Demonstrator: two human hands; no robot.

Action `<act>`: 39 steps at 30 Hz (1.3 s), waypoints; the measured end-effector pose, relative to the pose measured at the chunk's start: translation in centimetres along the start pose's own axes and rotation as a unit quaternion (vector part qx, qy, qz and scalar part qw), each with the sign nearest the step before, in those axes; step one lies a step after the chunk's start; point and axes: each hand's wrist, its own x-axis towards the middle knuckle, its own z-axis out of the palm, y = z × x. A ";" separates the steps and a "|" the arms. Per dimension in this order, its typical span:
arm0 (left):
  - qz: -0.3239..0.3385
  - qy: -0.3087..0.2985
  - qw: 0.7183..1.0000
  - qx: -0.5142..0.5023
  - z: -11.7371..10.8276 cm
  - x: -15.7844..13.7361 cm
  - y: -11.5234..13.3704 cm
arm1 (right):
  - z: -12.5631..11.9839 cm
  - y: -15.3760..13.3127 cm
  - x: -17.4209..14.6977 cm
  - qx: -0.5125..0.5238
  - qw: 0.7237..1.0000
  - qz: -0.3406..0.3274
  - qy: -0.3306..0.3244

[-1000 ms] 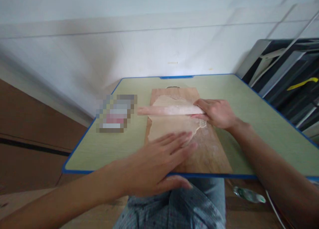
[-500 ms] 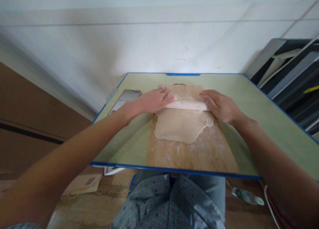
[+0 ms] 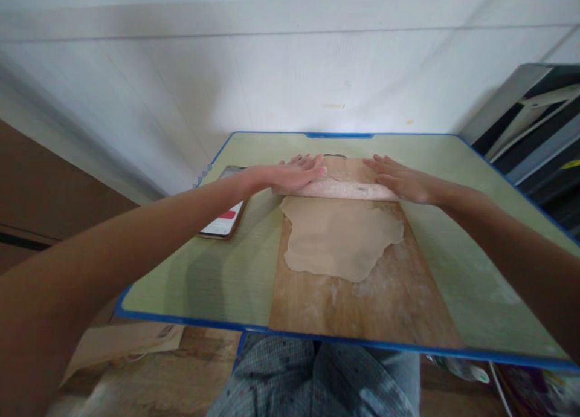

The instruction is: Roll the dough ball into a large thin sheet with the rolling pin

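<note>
A pale, flour-dusted rolling pin [image 3: 348, 190] lies crosswise at the far edge of a flat, ragged sheet of dough [image 3: 339, 235]. My left hand [image 3: 299, 172] rests palm-down on the pin's left end, its fingers stretched out and pointing away from me. On the right end lies my right hand [image 3: 401, 181], also flat with the fingers apart. Both palms hide the tips of the pin. Under the dough is a floured wooden cutting board [image 3: 317, 308], with a metal handle [image 3: 335, 155] at its far end.
A phone [image 3: 222, 226] lies left of the board, partly under my left forearm. The green table [image 3: 217, 278] has a blue rim and stands near a white wall [image 3: 272, 84]. Below are a paper bag [image 3: 122, 344] and a plastic bottle [image 3: 462, 368].
The rolling pin has rolled away from me relative to the dough, leaving more of the sheet uncovered. My fingers have straightened and flattened on it. The view has shifted slightly.
</note>
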 end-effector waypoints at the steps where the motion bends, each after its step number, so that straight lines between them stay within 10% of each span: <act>1: -0.011 -0.008 1.000 -0.003 -0.1 0.0 0.1 | -0.2 -0.4 -0.1 0.004 1.000 0.022 -0.023; 12: 0.071 -0.038 0.997 0.010 -0.2 -0.3 0.4 | -0.3 -1.6 -1.2 0.050 0.996 0.060 -0.036; 39: 0.071 0.194 0.972 0.109 3.6 -5.8 3.5 | -0.6 -7.1 -5.8 0.022 0.993 -0.011 0.115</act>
